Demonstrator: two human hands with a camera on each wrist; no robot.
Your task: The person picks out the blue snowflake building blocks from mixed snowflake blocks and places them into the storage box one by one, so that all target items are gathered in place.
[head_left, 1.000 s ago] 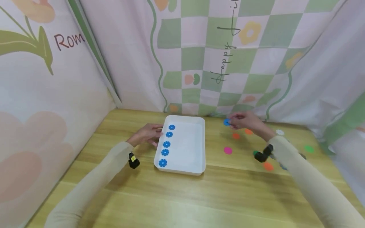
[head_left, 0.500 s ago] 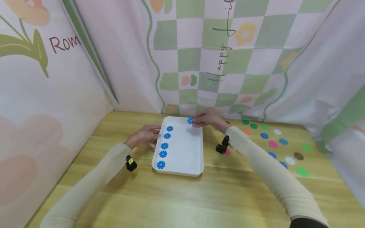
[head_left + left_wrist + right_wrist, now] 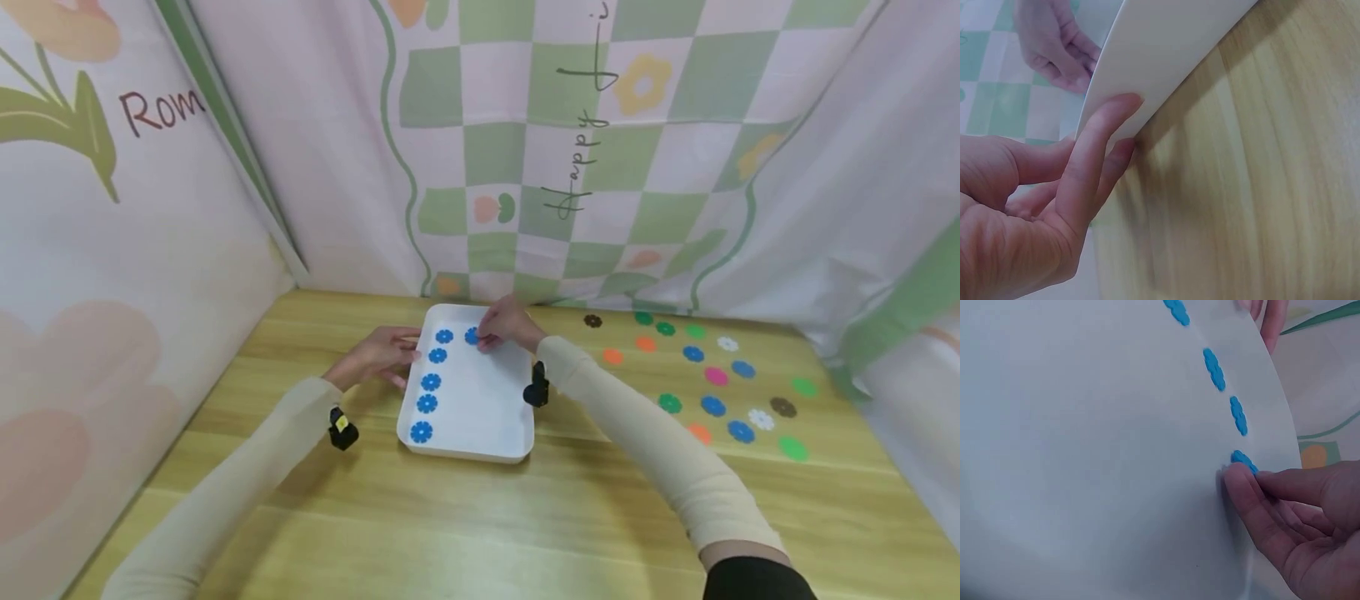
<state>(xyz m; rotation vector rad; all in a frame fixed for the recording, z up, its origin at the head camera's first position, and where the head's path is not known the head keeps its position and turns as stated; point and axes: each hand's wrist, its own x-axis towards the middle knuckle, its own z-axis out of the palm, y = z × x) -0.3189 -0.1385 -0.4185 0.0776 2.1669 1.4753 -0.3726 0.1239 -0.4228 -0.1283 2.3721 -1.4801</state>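
Inside the white tray [image 3: 480, 417], a column of several blue snowflake discs [image 3: 427, 403] runs along the left side. My right hand [image 3: 507, 325] reaches over the tray's far part and pinches another blue snowflake disc [image 3: 471, 336] between thumb and finger. In the right wrist view this disc [image 3: 1244, 461] is partly covered by the fingertips, close over the tray floor. On the tray's left side my left hand [image 3: 377, 356] grips the wall: one fingertip lies over the rim, and other fingers [image 3: 1085, 165] press the outside.
Loose snowflake discs lie scattered at the table's right, among them orange [image 3: 612, 356], pink [image 3: 716, 376], white [image 3: 761, 419], brown [image 3: 783, 407], green [image 3: 670, 403] and blue [image 3: 741, 431] ones. A printed curtain [image 3: 577, 167] hangs at the table's back edge.
My right hand has carried the blue snowflake disc leftward from the table's right into the tray, beside the column's far end. My left hand has stayed at the tray's left wall.
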